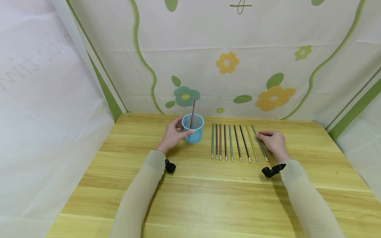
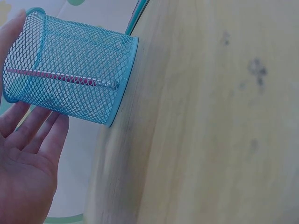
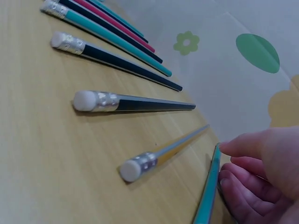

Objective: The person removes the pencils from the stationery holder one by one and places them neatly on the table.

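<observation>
A light blue mesh pencil cup (image 1: 196, 136) stands upright on the wooden table, with a dark red pencil (image 1: 194, 107) leaning in it. My left hand (image 1: 170, 136) holds the cup, thumb at the near side and fingers round the far left side. Through the mesh in the left wrist view, the red pencil (image 2: 70, 78) shows inside the cup (image 2: 88, 46). On the right, my right hand (image 1: 274, 142) pinches a teal pencil (image 1: 262, 149) along its upper half, at the right end of a row. Its eraser end lies toward me on the table.
Several pencils lie side by side between cup and right hand: a yellow one (image 1: 252, 144), black ones (image 1: 237, 143), a red one (image 1: 220, 142) and teal ones (image 1: 212, 141). Their erasers point toward me. A flower-printed cloth (image 1: 193, 59) hangs behind the table (image 1: 202, 201).
</observation>
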The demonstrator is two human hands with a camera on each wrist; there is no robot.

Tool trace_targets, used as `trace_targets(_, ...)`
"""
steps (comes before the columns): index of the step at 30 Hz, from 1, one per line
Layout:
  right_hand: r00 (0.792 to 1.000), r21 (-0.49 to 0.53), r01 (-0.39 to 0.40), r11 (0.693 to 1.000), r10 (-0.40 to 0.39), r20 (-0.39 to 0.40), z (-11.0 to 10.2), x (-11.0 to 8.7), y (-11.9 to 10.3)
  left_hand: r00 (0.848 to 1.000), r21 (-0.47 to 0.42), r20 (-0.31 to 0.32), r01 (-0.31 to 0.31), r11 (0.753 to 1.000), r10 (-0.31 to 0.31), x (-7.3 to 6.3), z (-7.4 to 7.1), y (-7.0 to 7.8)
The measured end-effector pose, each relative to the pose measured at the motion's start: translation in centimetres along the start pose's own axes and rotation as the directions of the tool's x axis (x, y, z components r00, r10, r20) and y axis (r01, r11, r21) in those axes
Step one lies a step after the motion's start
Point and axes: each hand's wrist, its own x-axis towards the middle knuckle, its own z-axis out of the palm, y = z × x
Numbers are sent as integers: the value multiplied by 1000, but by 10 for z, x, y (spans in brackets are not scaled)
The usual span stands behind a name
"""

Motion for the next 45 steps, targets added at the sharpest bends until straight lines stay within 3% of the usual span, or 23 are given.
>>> trace_targets(6,1000,146,19,989,-17,-17,-4,1,-11,1000,-7,7,5,1000,-5,1,-1,0)
trace_targets(12,996,186,83,979,-74,-53,-2,2,-43,1000,-30,19,3,1000,-3,0,0,3)
trace_targets(19,992,299,124,946,-118,-39,26,-9,-94,1000,-36,30,5,999,-4,-11,0,33)
trace_targets(22,990,332,137,933,-137,-25,43,-13,-114,999,-40,34,8,999,-7,-13,0,36)
trace_targets(30,973,348,207,914,-231,27,91,-16,-156,1000,-35,21,5,999,-4,-1,0,4)
trace_targets(37,956,312,241,919,-280,86,124,-14,-182,1000,-3,-1,3,1000,-3,-1,1,0)
trace_targets(45,957,311,207,928,-258,132,149,1,-191,1000,-2,-3,-2,1000,2,-2,3,-1)
